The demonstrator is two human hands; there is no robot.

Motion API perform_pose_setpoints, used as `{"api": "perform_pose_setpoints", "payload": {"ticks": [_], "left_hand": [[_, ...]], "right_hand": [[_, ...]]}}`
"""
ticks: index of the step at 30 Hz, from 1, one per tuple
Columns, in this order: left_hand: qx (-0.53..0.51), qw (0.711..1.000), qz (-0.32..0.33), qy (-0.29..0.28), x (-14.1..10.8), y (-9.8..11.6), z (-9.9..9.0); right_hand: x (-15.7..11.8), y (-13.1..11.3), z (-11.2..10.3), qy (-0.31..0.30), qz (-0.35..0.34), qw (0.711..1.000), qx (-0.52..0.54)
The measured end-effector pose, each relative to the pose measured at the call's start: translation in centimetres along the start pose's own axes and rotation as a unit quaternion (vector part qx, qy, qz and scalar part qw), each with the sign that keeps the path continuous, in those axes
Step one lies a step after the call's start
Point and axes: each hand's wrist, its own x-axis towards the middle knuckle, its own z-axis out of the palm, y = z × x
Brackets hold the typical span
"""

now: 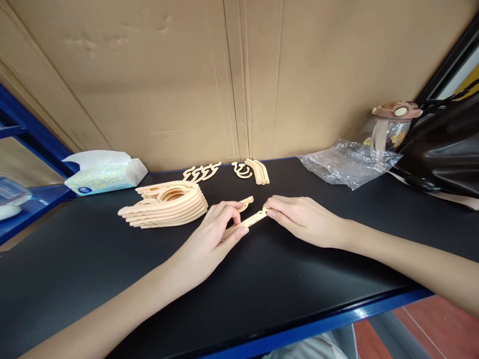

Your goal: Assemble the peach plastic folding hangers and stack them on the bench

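My left hand (220, 227) grips a cream plastic hanger piece (253, 218) between thumb and fingers, over the middle of the black tabletop. At the right end of that piece, my right hand (299, 219) pinches a small cream part, mostly hidden by the fingers. A stack of cream hanger bodies (168, 207) lies to the left of my left hand. Behind the stack are several loose hooks (202, 172). Further right lie a few more hooks (242, 171) beside several curved cream arms (257, 171).
A tissue pack (107, 172) sits at the back left by a blue shelf frame (33, 134). Crumpled clear plastic (348, 162), a drinking bottle (394, 127) and a black bag (445, 144) are at the right. A cardboard wall (168, 75) stands behind the table (262, 284).
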Motion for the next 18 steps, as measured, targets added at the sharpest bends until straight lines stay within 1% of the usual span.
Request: {"api": "perform_pose_setpoints", "payload": {"ticks": [7,18], "left_hand": [[-0.011,1.000,0.002,-0.015,-0.09,0.27,-0.03],[0.002,1.000,-0.002,-0.013,-0.06,0.15,0.08]], "right_hand": [[0.16,0.03,-0.05,-0.016,-0.011,1.000,-0.005],[0.10,0.08,0.19,-0.031,-0.005,0.999,-0.025]]}}
